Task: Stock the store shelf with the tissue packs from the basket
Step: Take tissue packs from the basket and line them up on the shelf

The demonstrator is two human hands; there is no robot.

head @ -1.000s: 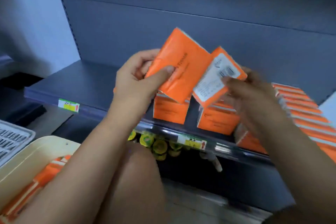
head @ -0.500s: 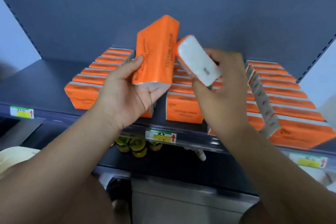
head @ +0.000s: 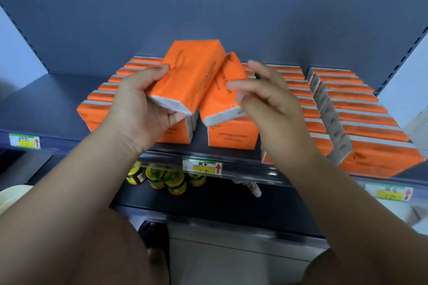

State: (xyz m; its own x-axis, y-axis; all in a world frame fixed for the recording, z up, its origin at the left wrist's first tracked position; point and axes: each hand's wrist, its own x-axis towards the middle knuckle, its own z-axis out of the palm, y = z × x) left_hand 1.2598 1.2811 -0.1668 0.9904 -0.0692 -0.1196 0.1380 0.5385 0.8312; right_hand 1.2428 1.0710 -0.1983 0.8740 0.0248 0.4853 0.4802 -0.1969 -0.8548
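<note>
At the centre of the frame the left hand (head: 139, 109) gripped one orange tissue pack (head: 190, 74), tilted above the shelf (head: 46, 99). Just beside it, touching, a second pack (head: 222, 95) leaned against the right hand (head: 271, 104), whose blurred fingers (head: 261, 69) were spread; whether they gripped it could not be told. Rows of packs (head: 361, 111) filled the shelf toward the right.

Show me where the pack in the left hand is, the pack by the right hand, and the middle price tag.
Left-hand pack (head: 192, 71): head view, on its orange face.
Right-hand pack (head: 220, 97): head view, orange face near the lettering.
Middle price tag (head: 202, 166): head view, on its yellow label.
</note>
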